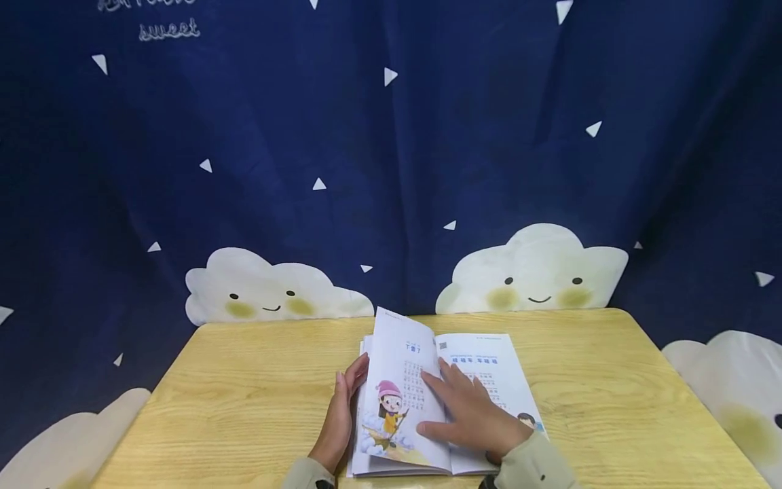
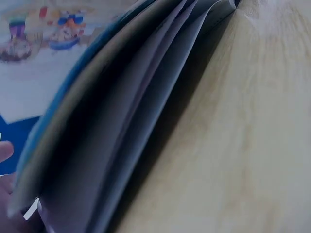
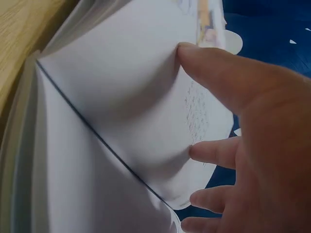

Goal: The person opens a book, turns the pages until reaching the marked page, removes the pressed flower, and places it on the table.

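An open book [image 1: 415,458] with printed text and pictures lies near the table's front edge in the head view. Its left-hand page [image 1: 403,407], showing a child in a pink hat, stands partly raised. At the book's left edge, my left hand [image 1: 339,407] holds the side of the pages, its thumb partly hidden. In the left wrist view, the book's fanned edges [image 2: 141,102] tilt above the wood. My right hand [image 1: 473,411] is spread over the middle of the book. Its thumb and a fingertip touch the left-hand page [image 3: 131,73] in the right wrist view.
The light wooden table [image 1: 244,394] extends to both sides of the book. Behind it hangs a dark blue curtain [image 1: 342,122] printed with white triangles and smiling clouds.
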`<state>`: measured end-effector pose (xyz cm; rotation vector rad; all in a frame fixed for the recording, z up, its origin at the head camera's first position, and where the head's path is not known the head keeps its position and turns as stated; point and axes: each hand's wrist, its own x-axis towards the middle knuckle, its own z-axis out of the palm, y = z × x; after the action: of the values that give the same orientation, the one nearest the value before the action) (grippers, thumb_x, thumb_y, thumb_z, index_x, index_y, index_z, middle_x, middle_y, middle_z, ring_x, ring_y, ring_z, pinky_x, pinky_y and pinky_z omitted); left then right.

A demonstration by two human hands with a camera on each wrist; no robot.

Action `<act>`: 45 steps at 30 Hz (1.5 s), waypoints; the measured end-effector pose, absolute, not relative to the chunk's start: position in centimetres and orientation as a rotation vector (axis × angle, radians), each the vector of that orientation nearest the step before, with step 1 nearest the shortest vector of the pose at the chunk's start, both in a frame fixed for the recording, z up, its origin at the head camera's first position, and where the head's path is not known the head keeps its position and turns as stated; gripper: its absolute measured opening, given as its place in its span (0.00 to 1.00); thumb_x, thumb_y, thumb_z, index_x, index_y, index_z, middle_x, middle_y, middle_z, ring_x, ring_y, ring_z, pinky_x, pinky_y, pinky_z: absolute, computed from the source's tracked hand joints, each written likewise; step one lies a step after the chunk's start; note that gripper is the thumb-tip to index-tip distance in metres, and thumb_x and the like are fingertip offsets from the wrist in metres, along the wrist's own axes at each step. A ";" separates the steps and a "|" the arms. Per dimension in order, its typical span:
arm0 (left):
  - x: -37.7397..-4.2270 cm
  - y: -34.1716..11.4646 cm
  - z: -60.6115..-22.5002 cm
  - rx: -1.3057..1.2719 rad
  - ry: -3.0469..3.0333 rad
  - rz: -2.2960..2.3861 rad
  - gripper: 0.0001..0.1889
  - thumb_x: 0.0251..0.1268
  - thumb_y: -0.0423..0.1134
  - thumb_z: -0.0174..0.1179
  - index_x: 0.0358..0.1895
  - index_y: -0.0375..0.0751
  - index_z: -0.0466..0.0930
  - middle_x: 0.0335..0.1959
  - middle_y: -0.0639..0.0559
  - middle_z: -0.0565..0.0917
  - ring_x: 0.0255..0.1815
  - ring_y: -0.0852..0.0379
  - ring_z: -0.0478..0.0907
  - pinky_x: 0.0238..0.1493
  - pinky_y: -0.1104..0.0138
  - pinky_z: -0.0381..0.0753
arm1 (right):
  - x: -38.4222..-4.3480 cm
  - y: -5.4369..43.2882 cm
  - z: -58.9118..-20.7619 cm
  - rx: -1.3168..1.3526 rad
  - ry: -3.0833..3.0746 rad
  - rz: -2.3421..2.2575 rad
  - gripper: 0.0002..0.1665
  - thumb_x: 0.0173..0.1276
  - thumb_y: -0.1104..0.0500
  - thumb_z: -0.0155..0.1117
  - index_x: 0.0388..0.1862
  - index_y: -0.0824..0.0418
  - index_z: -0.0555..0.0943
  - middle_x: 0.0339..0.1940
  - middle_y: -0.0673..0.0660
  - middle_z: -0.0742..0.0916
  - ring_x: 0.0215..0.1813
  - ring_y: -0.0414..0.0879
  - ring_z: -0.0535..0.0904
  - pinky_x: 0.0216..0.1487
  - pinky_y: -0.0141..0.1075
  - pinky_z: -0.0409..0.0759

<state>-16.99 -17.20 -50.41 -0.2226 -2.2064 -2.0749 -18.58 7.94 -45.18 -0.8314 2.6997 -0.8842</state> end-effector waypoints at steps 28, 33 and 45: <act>-17.1 -16.8 -50.9 -0.699 -2.729 -1.051 0.32 0.66 0.56 0.55 0.73 0.60 0.62 0.77 0.47 0.54 0.77 0.37 0.42 0.65 0.30 0.40 | -18.7 6.4 -45.8 -0.893 2.831 -0.521 0.50 0.58 0.25 0.57 0.72 0.52 0.67 0.77 0.61 0.60 0.73 0.69 0.54 0.59 0.77 0.51; -16.9 -16.7 -50.9 -0.751 -2.902 -0.756 0.46 0.50 0.76 0.55 0.74 0.65 0.59 0.78 0.50 0.51 0.78 0.40 0.40 0.68 0.33 0.39 | -19.0 6.7 -45.8 -0.890 2.793 -0.614 0.46 0.60 0.29 0.58 0.71 0.53 0.68 0.77 0.60 0.61 0.73 0.68 0.55 0.60 0.76 0.50; -16.9 -16.5 -50.7 -0.720 -2.937 -0.772 0.49 0.45 0.77 0.58 0.74 0.66 0.58 0.78 0.51 0.50 0.78 0.42 0.39 0.69 0.36 0.36 | -21.4 9.8 -44.9 -0.784 2.799 -0.830 0.49 0.63 0.33 0.60 0.73 0.62 0.64 0.77 0.65 0.58 0.75 0.68 0.48 0.65 0.71 0.51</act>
<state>-16.91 -16.48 -50.73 -0.7196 -2.9366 -0.7724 -21.40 9.78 -44.86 -0.7839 2.7992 -0.8303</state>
